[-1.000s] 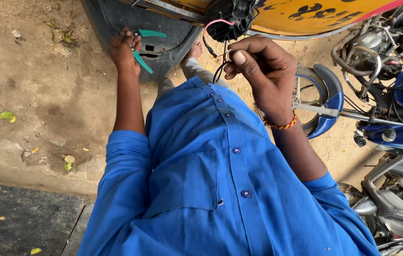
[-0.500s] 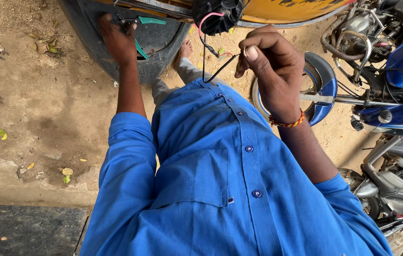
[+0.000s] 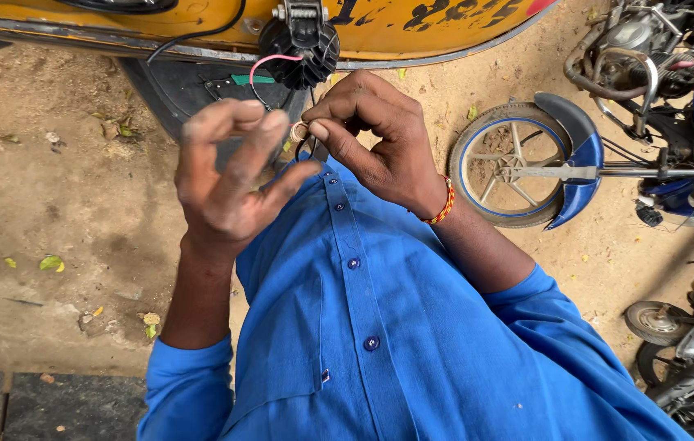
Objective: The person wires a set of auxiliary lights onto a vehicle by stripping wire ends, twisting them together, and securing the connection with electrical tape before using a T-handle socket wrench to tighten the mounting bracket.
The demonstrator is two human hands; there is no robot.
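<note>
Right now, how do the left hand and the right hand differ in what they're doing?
The right hand pinches a small wire end between thumb and forefinger; the left hand holds nothing, its fingers spread and curled loosely beside it. The right wrist wears a red and yellow thread band; the left wrist is bare. Both are raised before the blue shirt, under the black round part.

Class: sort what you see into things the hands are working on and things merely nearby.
In hand: left hand; right hand; bared wire end; pink wire; round black part.
Nearby: blue motorcycle wheel; yellow vehicle body; fallen leaves.
</note>
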